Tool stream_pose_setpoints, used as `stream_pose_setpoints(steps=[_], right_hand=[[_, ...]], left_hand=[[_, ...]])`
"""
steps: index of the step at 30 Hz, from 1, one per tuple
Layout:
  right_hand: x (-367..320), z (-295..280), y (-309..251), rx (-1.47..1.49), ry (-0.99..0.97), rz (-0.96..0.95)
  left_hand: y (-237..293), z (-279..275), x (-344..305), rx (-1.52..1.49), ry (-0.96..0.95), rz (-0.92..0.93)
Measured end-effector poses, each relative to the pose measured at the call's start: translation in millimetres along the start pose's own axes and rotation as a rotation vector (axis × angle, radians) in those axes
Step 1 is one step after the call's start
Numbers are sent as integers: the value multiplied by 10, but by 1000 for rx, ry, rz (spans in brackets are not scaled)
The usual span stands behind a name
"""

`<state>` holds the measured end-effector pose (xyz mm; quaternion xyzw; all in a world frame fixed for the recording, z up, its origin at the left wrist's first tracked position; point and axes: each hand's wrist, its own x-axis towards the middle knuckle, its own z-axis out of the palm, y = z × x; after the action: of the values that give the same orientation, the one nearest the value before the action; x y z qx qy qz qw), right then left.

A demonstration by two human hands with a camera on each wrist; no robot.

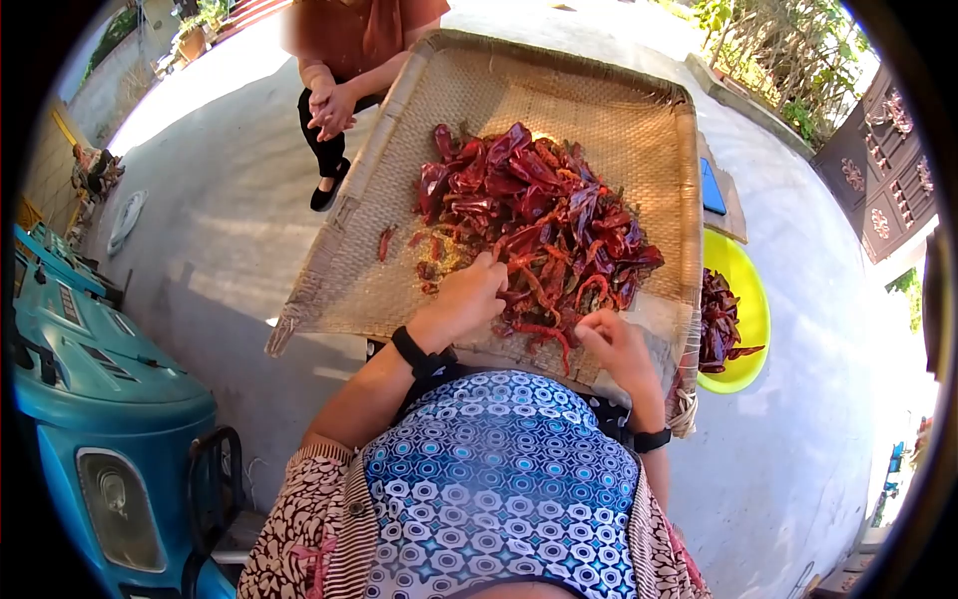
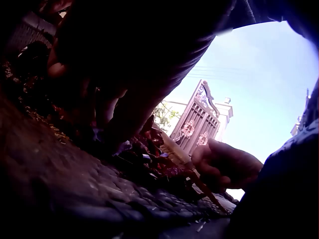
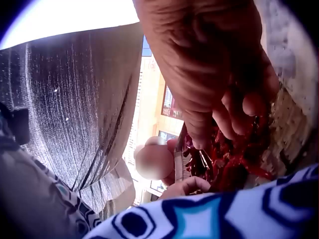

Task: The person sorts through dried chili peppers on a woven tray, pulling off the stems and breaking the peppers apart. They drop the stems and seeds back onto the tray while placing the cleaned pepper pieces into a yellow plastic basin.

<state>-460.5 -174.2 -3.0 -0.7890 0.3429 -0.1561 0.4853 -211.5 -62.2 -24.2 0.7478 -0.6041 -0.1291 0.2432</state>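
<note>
A heap of dried red chillies [image 1: 529, 200] lies on a large woven tray [image 1: 569, 85]. My left hand [image 1: 464, 299] reaches over the tray's near half, fingers bent down at the heap's left front edge; what is between the fingertips I cannot tell. Pale yellow seeds [image 1: 449, 250] are scattered just beyond that hand. At the heap's right front edge hovers my right hand [image 1: 619, 349], fingers loosely bent. In the right wrist view, its thumb and fingers [image 3: 224, 119] hang apart over the chillies with nothing seen between them.
Right of the tray, a yellow-green basin [image 1: 755, 334] holds more chillies. A blue flat object [image 1: 712, 188] lies on a board beside the tray. Another person [image 1: 369, 50] is at the far left side, hands together. At left stands a teal vehicle [image 1: 110, 369].
</note>
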Motion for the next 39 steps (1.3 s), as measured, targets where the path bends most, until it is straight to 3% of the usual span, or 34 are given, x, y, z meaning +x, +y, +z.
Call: stream_pose_setpoints(steps=[1,4,7,10,14,18,20,23,25,28,31,32,35,39], right_hand=[[-23,55,-97,-230,-77,-54],[35,128,13,-269,-123,-90],[66,106,194,-46,-63,-40],[121,-19,304,99,69,-73],[131,-115,124,-128,450,-94],[112,42,-35,59,80,-146],[120,150,-72,46,26,-193],[141,136,47,77,-9,-133],[135,45,92,209,-6,-23],[128,-134,242,375,78,-10],[56,-136,198,216,-64,-106],[-2,-103,141,180,-108,-46],[-29,-23,21,-260,-218,-207],[-40,6,80,-270,-201,-192]], left_hand=[[12,-25,2,-3,1,3],[72,-171,18,-191,-47,-128],[44,-256,15,-226,97,-124],[2,-299,30,-495,106,-127],[160,-293,22,-722,-65,-70],[344,-172,95,-729,-266,-3],[423,-131,110,-724,-345,59],[449,-107,137,-565,-278,159],[407,-117,182,-496,-102,92],[165,-67,319,-434,124,-45],[177,-120,408,-254,192,-141],[183,-126,447,-177,201,-157],[85,-7,501,-133,246,-139],[96,-171,474,-175,293,-148]])
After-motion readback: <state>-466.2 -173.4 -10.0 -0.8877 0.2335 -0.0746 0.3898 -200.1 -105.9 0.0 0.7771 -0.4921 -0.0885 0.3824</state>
